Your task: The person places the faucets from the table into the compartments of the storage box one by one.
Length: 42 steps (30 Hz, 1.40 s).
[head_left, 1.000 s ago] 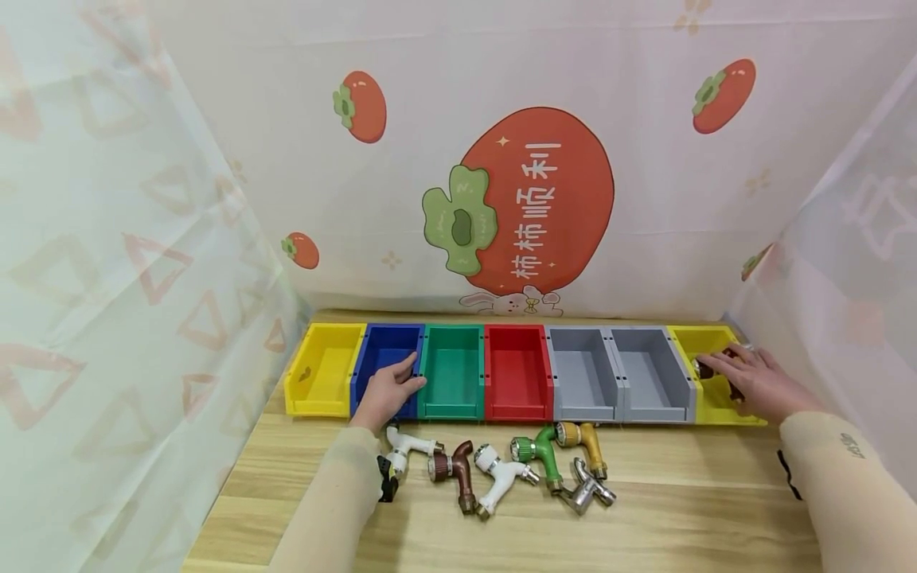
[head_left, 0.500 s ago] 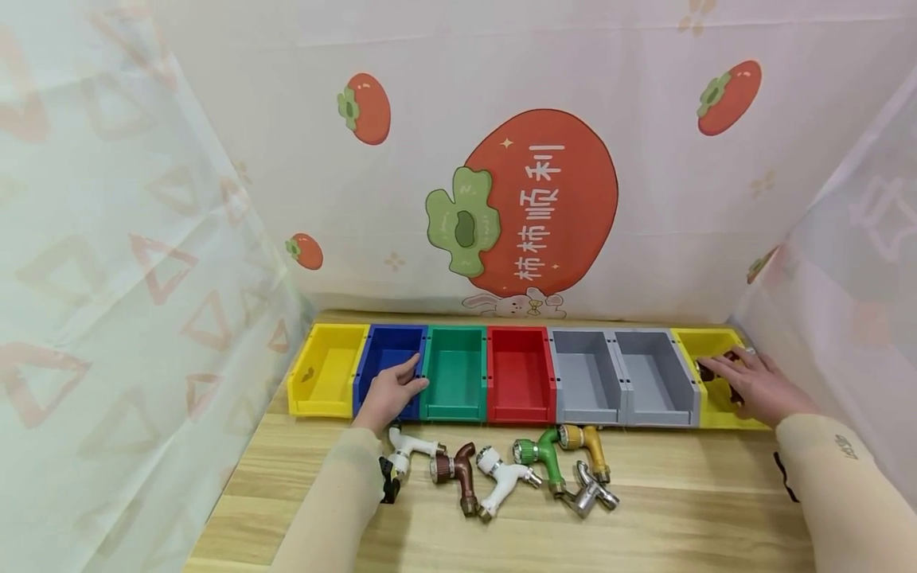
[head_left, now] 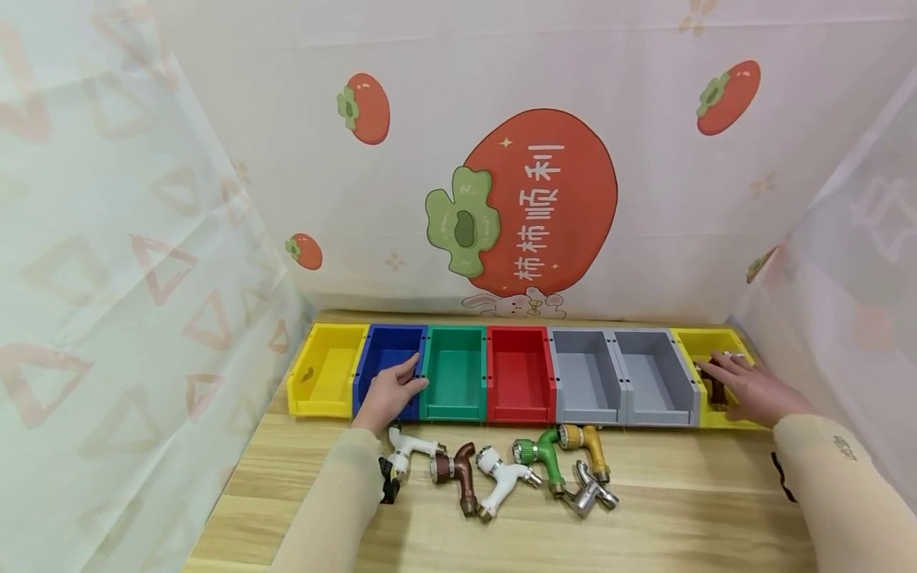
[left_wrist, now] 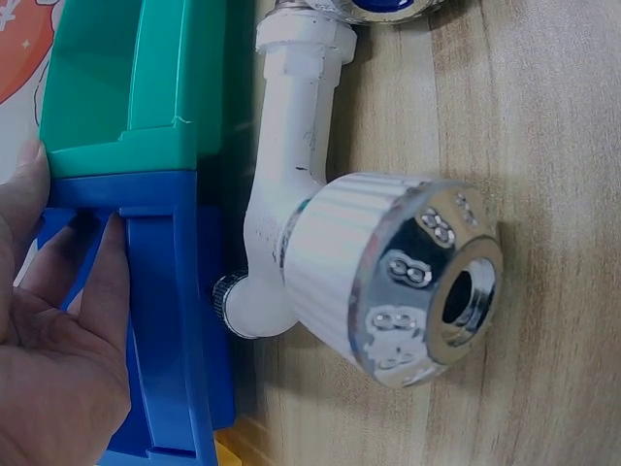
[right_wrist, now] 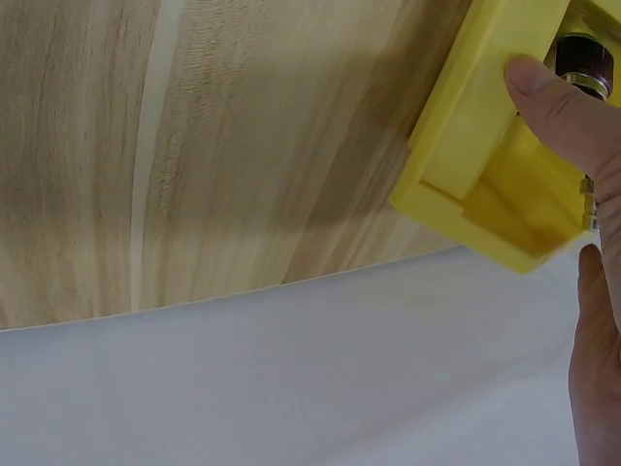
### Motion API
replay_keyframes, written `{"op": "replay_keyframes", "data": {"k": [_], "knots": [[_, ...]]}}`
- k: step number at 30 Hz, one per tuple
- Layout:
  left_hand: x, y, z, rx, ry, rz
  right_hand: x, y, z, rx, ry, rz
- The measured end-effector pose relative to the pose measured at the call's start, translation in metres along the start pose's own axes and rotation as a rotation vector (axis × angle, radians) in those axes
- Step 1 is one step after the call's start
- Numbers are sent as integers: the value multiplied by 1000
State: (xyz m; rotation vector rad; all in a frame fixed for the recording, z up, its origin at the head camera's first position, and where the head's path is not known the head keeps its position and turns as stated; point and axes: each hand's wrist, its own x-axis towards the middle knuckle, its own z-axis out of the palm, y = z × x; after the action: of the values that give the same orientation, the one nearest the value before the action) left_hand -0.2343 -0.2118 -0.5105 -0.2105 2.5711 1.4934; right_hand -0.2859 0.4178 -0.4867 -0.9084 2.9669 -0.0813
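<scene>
In the head view my right hand (head_left: 761, 391) is over the rightmost yellow bin (head_left: 702, 341), fingers extended. A dark brown faucet (head_left: 718, 392) lies in that bin under the fingers. In the right wrist view the thumb (right_wrist: 563, 109) is at the bin's front edge, apart from the faucet's brown knob (right_wrist: 584, 58). My left hand (head_left: 389, 391) rests over the blue bin (head_left: 392, 337), fingers relaxed and holding nothing. Its fingertips reach the wall shared with the green bin (head_left: 455, 350). Close by lies a white faucet (left_wrist: 291, 204) with a chrome-capped knob.
Between these bins stand a red bin (head_left: 517, 412) and two grey bins (head_left: 583, 415); another yellow bin (head_left: 329, 358) ends the row at left. In front lie a brown faucet (head_left: 463, 477), another white faucet (head_left: 505, 480), a green faucet (head_left: 548, 458), a yellow faucet (head_left: 591, 447) and a chrome faucet (head_left: 586, 497).
My right hand has let go of the dark brown faucet, which now lies in the right yellow bin; its fingers have straightened. The left hand stays at the blue bin.
</scene>
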Motion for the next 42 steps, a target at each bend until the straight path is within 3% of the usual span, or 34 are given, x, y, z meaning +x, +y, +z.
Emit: {"op": "replay_keyframes", "data": {"k": [10,15,23,32,42], "knots": [[1,-1,0,28,4,10,-10,0,8,20,12,8],[0,-2,-1,19,0,8,-6,-9,4,41,87,5],[1,-1,-1,13,-5,2,5,-39,-2,10,230,-113],[2,-2,-2,16,-12,0,13,-86,-2,45,243,-265],[2,-2,-2,13,-17,-3,20,-127,7,-17,216,-401]]}}
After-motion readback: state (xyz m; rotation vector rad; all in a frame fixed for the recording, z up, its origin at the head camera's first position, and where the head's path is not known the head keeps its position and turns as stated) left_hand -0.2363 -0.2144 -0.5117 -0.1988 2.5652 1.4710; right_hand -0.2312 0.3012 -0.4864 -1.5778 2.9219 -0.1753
